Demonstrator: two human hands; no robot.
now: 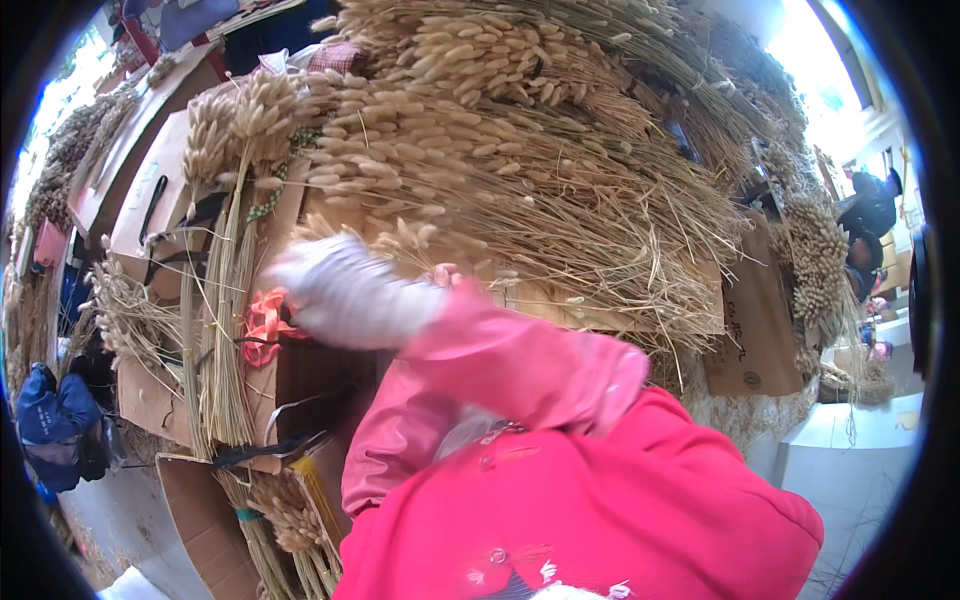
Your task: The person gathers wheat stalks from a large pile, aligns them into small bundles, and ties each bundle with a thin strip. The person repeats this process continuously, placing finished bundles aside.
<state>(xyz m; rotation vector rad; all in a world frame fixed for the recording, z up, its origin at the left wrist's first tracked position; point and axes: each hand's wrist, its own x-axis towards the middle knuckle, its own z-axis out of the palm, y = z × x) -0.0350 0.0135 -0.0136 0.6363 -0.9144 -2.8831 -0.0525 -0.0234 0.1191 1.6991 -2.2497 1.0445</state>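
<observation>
My right hand [330, 292], in a whitish glove and blurred, reaches across my body to the left. Just behind it are a few fluffy dried bunny-tail grass heads [319, 226]; whether it grips any of them is unclear. Most of my left hand [448, 275] is hidden under the crossing right sleeve [525, 352], and only some fingertips show. Before me spreads a wide heap of dried bunny-tail grass [480, 165], heads to the left and stalks to the right. Beside the glove lies a coral-red ribbon [266, 326].
On the left, tied bunches of grass [229, 360] rest on cardboard [146, 394] with black straps [176, 259]. An open cardboard box [199, 517] below holds more bunches [289, 517]. Brown cardboard [754, 322] lies right of the heap. Another person [870, 217] is at the far right.
</observation>
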